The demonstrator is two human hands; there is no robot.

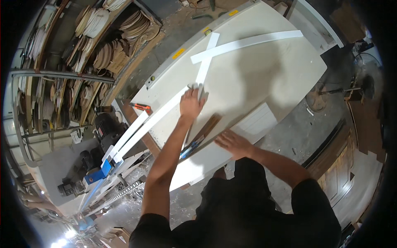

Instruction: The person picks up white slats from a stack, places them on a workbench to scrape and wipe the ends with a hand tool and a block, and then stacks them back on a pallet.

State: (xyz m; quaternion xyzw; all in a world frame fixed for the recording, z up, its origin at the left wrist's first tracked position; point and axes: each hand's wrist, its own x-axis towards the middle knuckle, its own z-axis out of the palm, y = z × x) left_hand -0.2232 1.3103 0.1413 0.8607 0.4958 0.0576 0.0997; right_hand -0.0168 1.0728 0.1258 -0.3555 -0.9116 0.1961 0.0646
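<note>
My left hand (pixel 191 104) lies palm down on the pale tabletop (pixel 231 82), its thumb apart from the fingers. Its fingertips rest at the far end of a long straight white strip (pixel 155 120), close to the lower end of a second white strip (pixel 202 72). A gently curved white strip (pixel 256 41) crosses that second strip. With fingers spread, my right hand (pixel 234 143) presses flat near the table's near edge, on a long white board (pixel 254 124). Between my hands lie a brown wooden strip (pixel 208 126) and a blue-handled tool (pixel 190 149), whose kind I cannot make out.
An orange utility knife (pixel 140 107) lies at the table's left. Along the far edge runs a grey spirit level (pixel 178 53). A machine with a motor (pixel 108 126) and blue part (pixel 97 173) stands left, under the strips' ends. Shelves of curved pieces (pixel 93 25) and a standing fan (pixel 362 89) flank the table.
</note>
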